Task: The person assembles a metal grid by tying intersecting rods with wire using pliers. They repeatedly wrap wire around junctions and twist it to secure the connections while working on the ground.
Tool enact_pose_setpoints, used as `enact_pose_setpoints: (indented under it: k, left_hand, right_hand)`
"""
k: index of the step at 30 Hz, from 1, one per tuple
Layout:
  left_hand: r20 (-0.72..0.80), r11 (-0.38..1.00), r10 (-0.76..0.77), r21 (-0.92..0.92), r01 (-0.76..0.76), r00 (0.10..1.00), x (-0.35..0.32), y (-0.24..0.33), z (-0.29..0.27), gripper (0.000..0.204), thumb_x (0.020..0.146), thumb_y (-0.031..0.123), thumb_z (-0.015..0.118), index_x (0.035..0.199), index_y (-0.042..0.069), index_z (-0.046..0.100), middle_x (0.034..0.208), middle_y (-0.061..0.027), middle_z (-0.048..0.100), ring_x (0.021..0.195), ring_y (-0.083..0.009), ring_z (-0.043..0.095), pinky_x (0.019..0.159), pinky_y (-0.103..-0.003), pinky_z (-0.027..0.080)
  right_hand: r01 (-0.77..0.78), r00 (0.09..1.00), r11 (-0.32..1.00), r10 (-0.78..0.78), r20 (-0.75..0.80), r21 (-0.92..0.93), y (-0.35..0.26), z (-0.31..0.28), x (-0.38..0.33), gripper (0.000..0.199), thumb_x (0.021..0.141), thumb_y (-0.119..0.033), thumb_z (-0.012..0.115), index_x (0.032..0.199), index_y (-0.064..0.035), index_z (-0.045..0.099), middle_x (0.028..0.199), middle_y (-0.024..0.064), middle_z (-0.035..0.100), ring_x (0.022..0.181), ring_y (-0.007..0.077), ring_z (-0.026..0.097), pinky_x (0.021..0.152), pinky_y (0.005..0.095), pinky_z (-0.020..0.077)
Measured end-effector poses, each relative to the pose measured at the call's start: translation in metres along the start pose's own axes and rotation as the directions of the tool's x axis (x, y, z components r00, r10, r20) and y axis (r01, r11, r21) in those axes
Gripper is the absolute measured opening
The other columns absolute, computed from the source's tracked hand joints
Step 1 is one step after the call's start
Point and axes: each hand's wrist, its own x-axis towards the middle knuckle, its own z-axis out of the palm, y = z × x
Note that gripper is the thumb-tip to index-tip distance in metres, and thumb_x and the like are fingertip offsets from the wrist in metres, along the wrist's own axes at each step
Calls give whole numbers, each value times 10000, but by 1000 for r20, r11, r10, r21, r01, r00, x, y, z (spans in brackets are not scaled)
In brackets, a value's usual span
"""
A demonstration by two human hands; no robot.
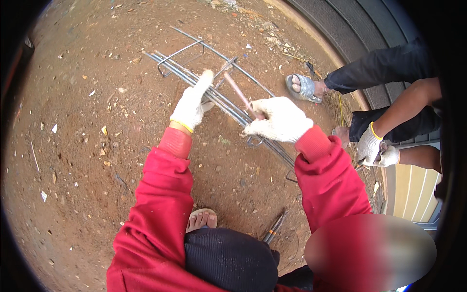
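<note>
A rebar cage (228,104) of long thin steel bars with bent stirrups slants across the middle, from upper left down toward my right forearm. My left hand (189,104), in a white knit glove, closes round the bundled near bars with its thumb up. Farther along the bars, my gloved right hand (281,119) is closed on a thin pinkish rod (237,90), whose far end points up and left over the cage. Motion smears the rod, so its exact kind cannot be told. The right fingertips are close to the bars; whether they touch is unclear.
A pliers-like tool (276,226) lies on the dirt ground near my sandalled foot (202,219). At the right, another person with a grey sandal (304,87) works with gloved hands (373,148). A dark ribbed wall (350,29) borders the upper right. Small stones and litter dot the soil.
</note>
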Motion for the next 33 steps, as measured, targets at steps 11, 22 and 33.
enact_pose_setpoints:
  k: [11,22,33]
  left_hand:
    - [-385,915,401,206,-346,832,-56,10,-55,419,961,259,573,1292,1,559,1319,-119,571,1232,-234,513,1066,-410,376]
    - [709,-60,29,705,-707,705,-232,129,215,328,961,186,590,1213,-22,619,1193,-145,648,1052,-226,627,924,-344,487]
    - [477,127,-540,861,-493,693,-330,-161,230,235,943,216,618,1032,15,699,953,-179,709,875,-306,692,773,-343,542]
  right_hand:
    - [-190,941,957,113,320,218,56,105,-301,508,823,-379,721,1244,-114,618,914,113,693,835,321,678,729,410,543]
    - [-612,720,781,484,497,126,137,256,-455,329,850,-423,654,900,-110,743,730,108,703,716,276,698,673,411,545]
    - [-322,817,-545,254,518,775,108,286,-399,655,889,-567,624,1057,63,563,836,177,682,496,117,537,413,212,404]
